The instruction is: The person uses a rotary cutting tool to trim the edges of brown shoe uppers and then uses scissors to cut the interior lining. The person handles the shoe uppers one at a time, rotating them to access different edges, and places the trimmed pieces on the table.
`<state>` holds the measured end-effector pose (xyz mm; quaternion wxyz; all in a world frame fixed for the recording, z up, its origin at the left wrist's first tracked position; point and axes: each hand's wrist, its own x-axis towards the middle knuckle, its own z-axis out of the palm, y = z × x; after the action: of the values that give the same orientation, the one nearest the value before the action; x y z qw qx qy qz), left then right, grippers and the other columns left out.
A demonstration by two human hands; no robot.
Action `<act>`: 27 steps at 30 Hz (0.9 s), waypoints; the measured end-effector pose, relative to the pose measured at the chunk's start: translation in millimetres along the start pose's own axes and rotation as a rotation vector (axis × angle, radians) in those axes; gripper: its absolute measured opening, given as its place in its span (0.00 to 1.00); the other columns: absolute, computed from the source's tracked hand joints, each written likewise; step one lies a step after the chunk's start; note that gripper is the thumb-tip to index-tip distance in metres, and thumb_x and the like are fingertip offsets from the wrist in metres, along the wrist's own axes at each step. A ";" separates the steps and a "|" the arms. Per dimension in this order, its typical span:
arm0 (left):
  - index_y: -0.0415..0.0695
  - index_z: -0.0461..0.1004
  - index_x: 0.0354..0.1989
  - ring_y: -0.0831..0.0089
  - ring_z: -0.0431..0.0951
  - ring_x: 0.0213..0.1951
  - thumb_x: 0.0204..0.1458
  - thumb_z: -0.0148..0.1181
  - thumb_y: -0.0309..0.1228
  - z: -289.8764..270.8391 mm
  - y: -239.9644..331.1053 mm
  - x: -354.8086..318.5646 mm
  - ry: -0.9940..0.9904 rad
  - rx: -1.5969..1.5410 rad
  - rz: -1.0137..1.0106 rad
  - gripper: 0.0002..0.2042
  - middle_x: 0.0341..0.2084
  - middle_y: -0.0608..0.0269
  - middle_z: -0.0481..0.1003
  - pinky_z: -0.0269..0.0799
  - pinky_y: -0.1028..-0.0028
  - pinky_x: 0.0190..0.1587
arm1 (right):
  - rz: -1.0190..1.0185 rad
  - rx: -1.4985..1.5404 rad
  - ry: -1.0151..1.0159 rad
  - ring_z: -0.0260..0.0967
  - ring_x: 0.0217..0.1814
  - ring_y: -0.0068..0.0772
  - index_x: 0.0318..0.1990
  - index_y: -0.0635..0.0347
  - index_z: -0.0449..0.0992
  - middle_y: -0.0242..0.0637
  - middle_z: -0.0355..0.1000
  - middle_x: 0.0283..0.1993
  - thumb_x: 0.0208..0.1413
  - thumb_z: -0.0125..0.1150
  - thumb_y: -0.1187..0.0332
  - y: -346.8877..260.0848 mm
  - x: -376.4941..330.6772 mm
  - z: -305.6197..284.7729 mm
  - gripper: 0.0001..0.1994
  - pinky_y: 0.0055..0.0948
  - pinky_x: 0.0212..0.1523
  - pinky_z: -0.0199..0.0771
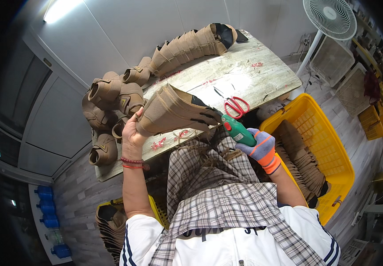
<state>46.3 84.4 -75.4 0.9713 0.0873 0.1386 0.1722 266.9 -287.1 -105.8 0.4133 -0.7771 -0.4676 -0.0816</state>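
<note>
My bare left hand grips a nested stack of brown shoe uppers by one end, holding it over my lap and the table's near edge. Dark lining shows along the stack's open side. In a purple-and-orange glove, my right hand is wrapped round a green hand-held power tool with a red button. The tool's dark tip is at the right end of the stack; whether it touches is hard to tell. Just beyond it, red-handled scissors lie on the worn white table.
A long row of nested uppers runs along the table's back, with more shaped uppers piled at the left. At my right stands a yellow basket of uppers; another yellow basket is at lower left. A white fan stands at back right.
</note>
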 end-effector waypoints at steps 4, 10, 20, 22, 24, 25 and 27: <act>0.29 0.68 0.51 0.50 0.73 0.53 0.64 0.43 0.30 6.0 -9.1 0.4 0.004 -0.011 -0.059 0.16 0.50 0.39 0.72 0.68 0.53 0.58 | -0.026 0.028 0.009 0.75 0.27 0.43 0.39 0.61 0.78 0.44 0.76 0.27 0.32 0.78 0.50 -3.8 3.1 2.9 0.29 0.32 0.28 0.75; 0.29 0.67 0.53 0.49 0.73 0.53 0.64 0.43 0.31 12.1 -16.8 4.2 -0.016 -0.013 -0.070 0.17 0.50 0.39 0.72 0.68 0.52 0.59 | -0.082 0.024 0.022 0.74 0.26 0.44 0.38 0.61 0.79 0.43 0.76 0.27 0.31 0.79 0.50 -11.6 8.2 1.4 0.29 0.33 0.27 0.74; 0.33 0.67 0.54 0.55 0.73 0.54 0.62 0.50 0.30 30.4 -44.3 4.3 0.000 0.197 0.138 0.16 0.52 0.47 0.72 0.69 0.56 0.58 | -0.034 0.186 0.064 0.75 0.26 0.42 0.40 0.62 0.79 0.43 0.77 0.27 0.34 0.78 0.50 -33.9 16.4 9.2 0.28 0.31 0.28 0.75; 0.35 0.67 0.54 0.56 0.73 0.53 0.61 0.52 0.31 32.5 -55.5 2.6 0.040 0.282 0.254 0.17 0.51 0.49 0.73 0.69 0.56 0.57 | 0.004 0.253 0.068 0.76 0.26 0.39 0.41 0.63 0.78 0.43 0.77 0.28 0.35 0.78 0.52 -34.0 15.4 17.4 0.29 0.29 0.28 0.75; 0.35 0.67 0.55 0.56 0.74 0.53 0.61 0.53 0.33 49.3 -74.2 -5.3 0.046 0.365 0.318 0.18 0.51 0.50 0.73 0.69 0.56 0.58 | 0.056 0.367 0.073 0.77 0.27 0.34 0.42 0.64 0.77 0.42 0.77 0.28 0.36 0.79 0.54 -35.9 15.0 26.2 0.29 0.27 0.29 0.76; 0.36 0.69 0.55 0.59 0.75 0.51 0.59 0.56 0.33 56.1 -83.0 -9.1 0.026 0.451 0.358 0.18 0.50 0.53 0.74 0.71 0.60 0.55 | 0.115 0.454 0.042 0.75 0.28 0.29 0.43 0.65 0.76 0.39 0.77 0.29 0.38 0.78 0.57 -38.8 16.2 28.6 0.27 0.25 0.30 0.75; 0.37 0.70 0.53 0.63 0.76 0.49 0.59 0.57 0.32 50.4 -85.4 -8.7 0.077 0.657 0.455 0.17 0.48 0.55 0.75 0.73 0.62 0.53 | 0.226 0.629 -0.034 0.71 0.29 0.18 0.44 0.66 0.75 0.32 0.77 0.31 0.42 0.77 0.64 -46.3 19.8 32.6 0.23 0.22 0.31 0.73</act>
<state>80.1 -3.9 -44.2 0.8229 0.4151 0.1999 0.3326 232.5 -240.4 -90.5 0.6314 -0.6597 -0.3875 0.1261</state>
